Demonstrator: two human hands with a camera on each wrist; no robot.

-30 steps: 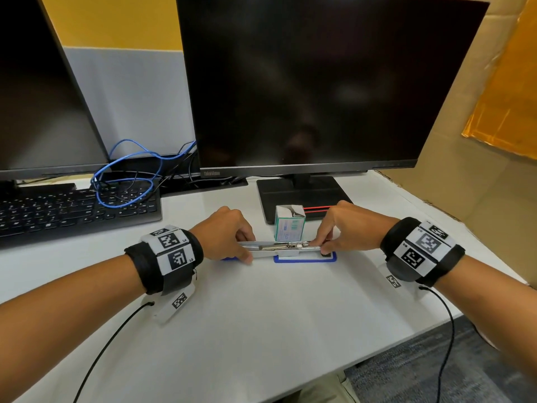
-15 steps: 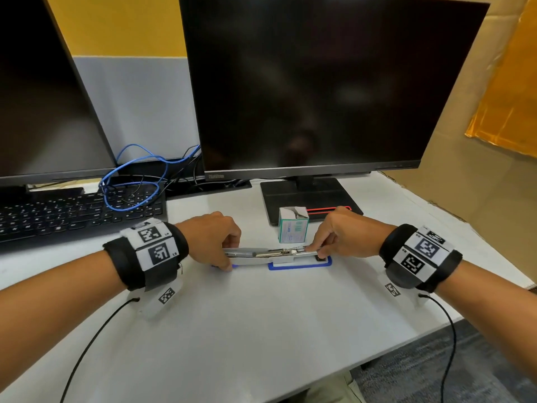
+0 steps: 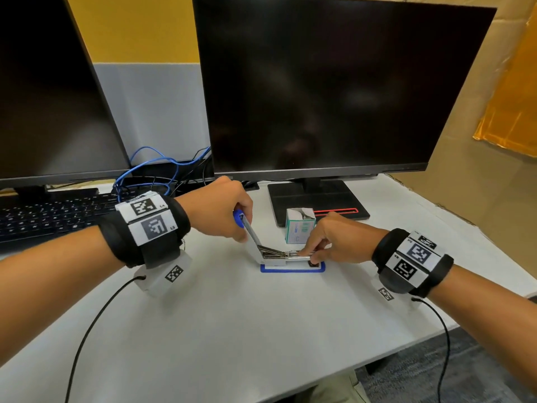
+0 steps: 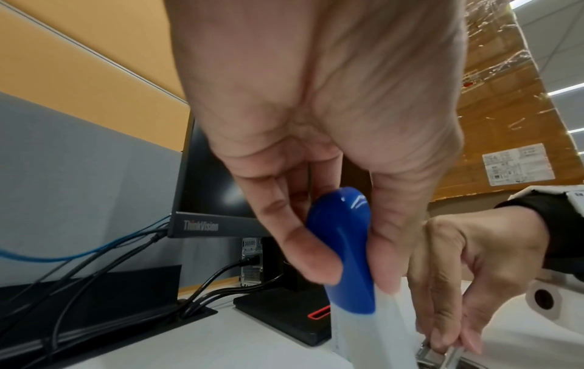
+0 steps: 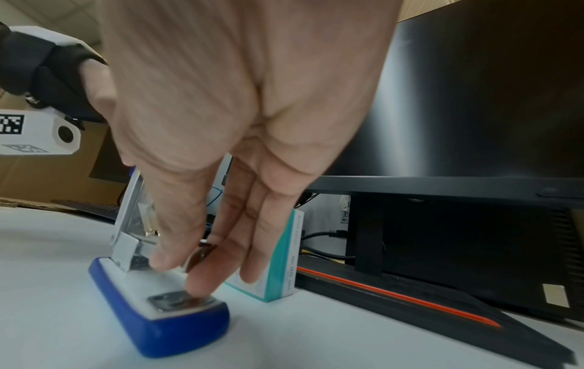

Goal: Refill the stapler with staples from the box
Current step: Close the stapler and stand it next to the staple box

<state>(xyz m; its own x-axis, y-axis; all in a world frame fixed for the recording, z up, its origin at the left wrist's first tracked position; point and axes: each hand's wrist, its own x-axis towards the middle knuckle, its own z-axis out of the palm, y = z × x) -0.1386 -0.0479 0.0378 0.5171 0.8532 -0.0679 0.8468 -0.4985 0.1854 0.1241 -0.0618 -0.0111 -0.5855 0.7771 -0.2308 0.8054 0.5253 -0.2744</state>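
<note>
Stapler open, staples not yet in

Stapler [image 3: 286, 255] sits on the white tabletop [image 3: 232, 330] just in front of the middle monitor's stand [image 3: 316, 199], its blue-rimmed base flat and its top arm [image 3: 250, 231] swung up and tilted back towards the left. The left hand [image 3: 223, 207] has its grip closed round the blue end of that arm [image 4: 343, 249], thumb on one side and fingers on the other, holding it raised. The right hand [image 3: 334, 242] reaches down to the front of the metal magazine; its fingertips [image 5: 202, 284] press there with fairly straight fingers, steadying the body against the base (whether they pinch the rail or only push on it, I cannot tell).

Box [image 3: 299, 228], white and teal, stands upright just behind the stapler, near the right hand, its top flap open. No strip of staples shows in either hand, and the channel is too small and blurred to say whether anything lies in it.

By my reckoning the opening step is about done. Left to do: take a strip from the box, lay it in the channel, and close the arm down.

Further out, a keyboard [image 3: 43, 216] and blue cables [image 3: 148, 173] lie to the left.
</note>
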